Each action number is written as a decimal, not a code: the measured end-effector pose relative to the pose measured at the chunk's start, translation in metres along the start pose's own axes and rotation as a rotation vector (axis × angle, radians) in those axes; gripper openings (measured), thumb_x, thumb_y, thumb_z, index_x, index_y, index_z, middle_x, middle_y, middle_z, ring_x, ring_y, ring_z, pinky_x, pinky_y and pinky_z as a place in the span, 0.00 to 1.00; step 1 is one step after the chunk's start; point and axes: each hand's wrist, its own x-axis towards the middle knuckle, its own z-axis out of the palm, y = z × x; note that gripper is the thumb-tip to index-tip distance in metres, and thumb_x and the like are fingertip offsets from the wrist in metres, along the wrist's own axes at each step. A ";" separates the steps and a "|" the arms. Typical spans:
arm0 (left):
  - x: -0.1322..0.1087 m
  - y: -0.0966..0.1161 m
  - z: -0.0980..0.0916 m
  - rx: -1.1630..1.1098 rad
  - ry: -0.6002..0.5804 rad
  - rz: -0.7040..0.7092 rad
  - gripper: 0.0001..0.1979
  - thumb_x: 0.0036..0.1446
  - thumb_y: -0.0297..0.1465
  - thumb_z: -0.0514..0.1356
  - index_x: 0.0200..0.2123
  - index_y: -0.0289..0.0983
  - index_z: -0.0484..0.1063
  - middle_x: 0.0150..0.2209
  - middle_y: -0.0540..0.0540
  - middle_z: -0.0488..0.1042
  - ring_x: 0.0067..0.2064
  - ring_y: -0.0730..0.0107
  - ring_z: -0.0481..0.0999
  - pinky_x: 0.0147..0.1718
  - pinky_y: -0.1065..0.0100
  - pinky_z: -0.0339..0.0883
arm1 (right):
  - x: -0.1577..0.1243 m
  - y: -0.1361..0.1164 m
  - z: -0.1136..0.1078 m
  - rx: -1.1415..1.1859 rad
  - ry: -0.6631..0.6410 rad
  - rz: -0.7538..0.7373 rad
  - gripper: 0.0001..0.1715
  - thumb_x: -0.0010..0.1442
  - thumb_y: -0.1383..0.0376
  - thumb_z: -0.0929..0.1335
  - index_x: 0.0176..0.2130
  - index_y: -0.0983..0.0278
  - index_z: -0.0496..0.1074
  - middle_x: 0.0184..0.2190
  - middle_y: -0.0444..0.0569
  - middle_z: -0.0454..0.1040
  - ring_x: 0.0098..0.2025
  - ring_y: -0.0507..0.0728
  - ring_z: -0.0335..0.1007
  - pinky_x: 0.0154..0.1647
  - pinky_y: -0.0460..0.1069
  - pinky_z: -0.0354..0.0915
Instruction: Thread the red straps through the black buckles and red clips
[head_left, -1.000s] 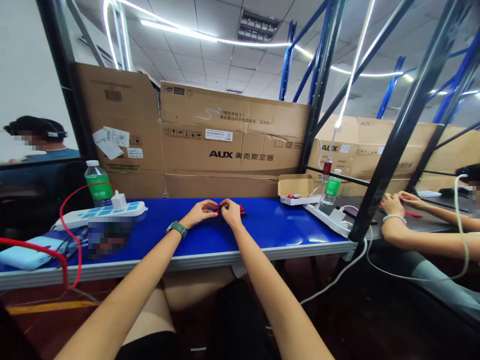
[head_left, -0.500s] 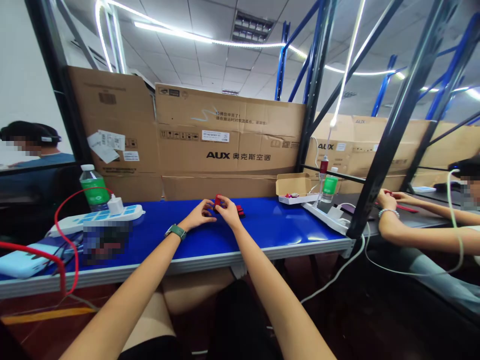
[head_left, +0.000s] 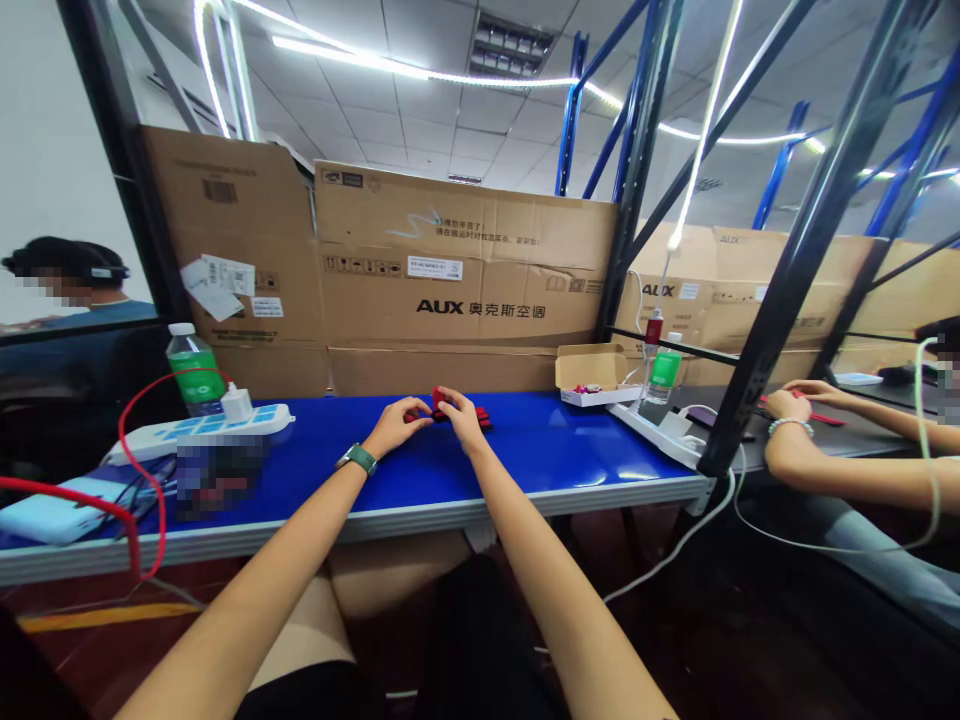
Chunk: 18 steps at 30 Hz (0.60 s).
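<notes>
My right hand pinches a small red piece at its fingertips, just above the blue tabletop. My left hand, with a dark-strapped watch on its wrist, curls beside that piece, its fingertips close to it. A low dark-and-red part lies on the table just beyond my right hand. Whether my left fingers grip anything is hard to tell at this size.
At the left stand a power strip, a green-labelled water bottle and a red cable. At the right are an open small carton and a steel rack upright. A co-worker's hands work beyond it.
The small red piece has risen from the tabletop and now sits at my right fingertips. Both hands have stayed close together, and the view has shifted slightly.
</notes>
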 end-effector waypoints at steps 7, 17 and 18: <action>0.002 -0.001 -0.001 0.059 0.013 0.069 0.24 0.46 0.45 0.72 0.43 0.38 0.77 0.46 0.42 0.76 0.44 0.61 0.75 0.46 0.60 0.71 | 0.000 -0.002 -0.002 0.042 -0.070 0.009 0.25 0.53 0.66 0.67 0.51 0.65 0.77 0.50 0.53 0.79 0.52 0.60 0.76 0.56 0.55 0.69; -0.001 -0.006 0.006 -0.035 -0.053 -0.101 0.21 0.52 0.44 0.68 0.45 0.39 0.70 0.32 0.49 0.81 0.35 0.62 0.79 0.41 0.62 0.71 | -0.001 0.006 -0.001 -0.265 -0.057 -0.042 0.25 0.60 0.69 0.65 0.57 0.62 0.71 0.56 0.53 0.75 0.57 0.56 0.71 0.54 0.52 0.70; -0.002 -0.006 0.006 0.006 -0.057 -0.097 0.22 0.52 0.44 0.68 0.46 0.40 0.69 0.31 0.50 0.80 0.34 0.62 0.79 0.40 0.62 0.71 | -0.002 0.006 -0.001 -0.370 -0.067 -0.060 0.22 0.61 0.70 0.64 0.54 0.61 0.73 0.54 0.52 0.76 0.57 0.56 0.71 0.56 0.52 0.68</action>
